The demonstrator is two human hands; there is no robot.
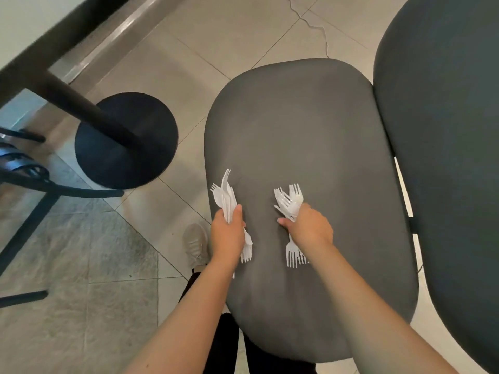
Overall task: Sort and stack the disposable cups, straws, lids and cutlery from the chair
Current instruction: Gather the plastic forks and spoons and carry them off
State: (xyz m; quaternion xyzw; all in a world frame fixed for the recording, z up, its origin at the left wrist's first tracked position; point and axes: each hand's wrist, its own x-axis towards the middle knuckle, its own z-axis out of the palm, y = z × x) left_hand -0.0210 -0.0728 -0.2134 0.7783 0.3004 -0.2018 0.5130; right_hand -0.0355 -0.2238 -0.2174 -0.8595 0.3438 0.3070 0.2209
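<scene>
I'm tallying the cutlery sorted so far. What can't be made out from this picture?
Head view only:
- Piece count in the left hand's cutlery bundle: overlapping, fingers cover the middle.
- Same for the right hand's forks.
- Cups, straws, lids: none in frame.
- Chair seat's near end: hidden by forearms.

Chair seat point(310, 136): plain dark grey fabric, no pattern.
Chair backrest point(445, 117): darker grey with a bluish-green cast, plain.
Forks in left hand point(226, 197): white plastic, slightly translucent.
Forks in right hand point(290, 202): white plastic, same finish.
Floor tiles point(216, 44): pale beige with thin dark grout lines; one wavy crack-like line near the top.
Floor mat point(75, 265): mottled grey, speckled texture.
Pedestal base point(151, 122): matt black disc with a black post.
Shoe point(195, 245): off-white, beige tone.
Trouser leg point(224, 344): black.
Wall point(24, 20): pale greenish white.
</scene>
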